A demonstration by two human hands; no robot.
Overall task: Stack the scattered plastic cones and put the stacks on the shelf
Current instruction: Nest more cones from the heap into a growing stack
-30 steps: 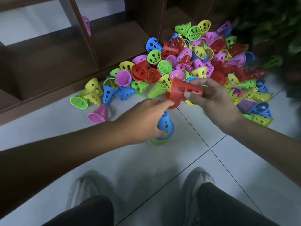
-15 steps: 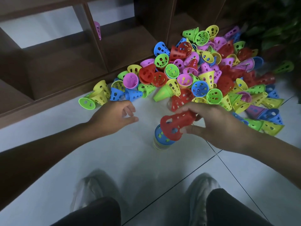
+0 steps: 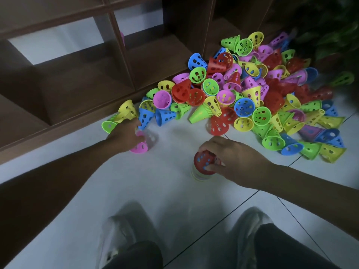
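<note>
A big heap of perforated plastic cones (image 3: 252,94) in red, yellow, green, blue and pink lies on the white floor against the brown shelf (image 3: 81,78). An upright stack of cones (image 3: 200,174) stands on the floor in front of me, with a red cone (image 3: 203,162) on top. My right hand (image 3: 231,158) grips that red cone from the right side. My left hand (image 3: 126,137) is out to the left, fingers curled round a pink cone (image 3: 139,147) lying on the floor. A short lying stack with a green tip (image 3: 204,112) rests at the heap's near edge.
The shelf has several open brown compartments at floor level; one pink cone (image 3: 122,37) shows behind a divider. A dark plant (image 3: 330,32) stands at the far right. My two shoes (image 3: 120,230) are at the bottom of the view on the tiled floor.
My right hand has lowered the red cone onto the stack, covering the blue one. My left hand has reached left and down onto the pink cone.
</note>
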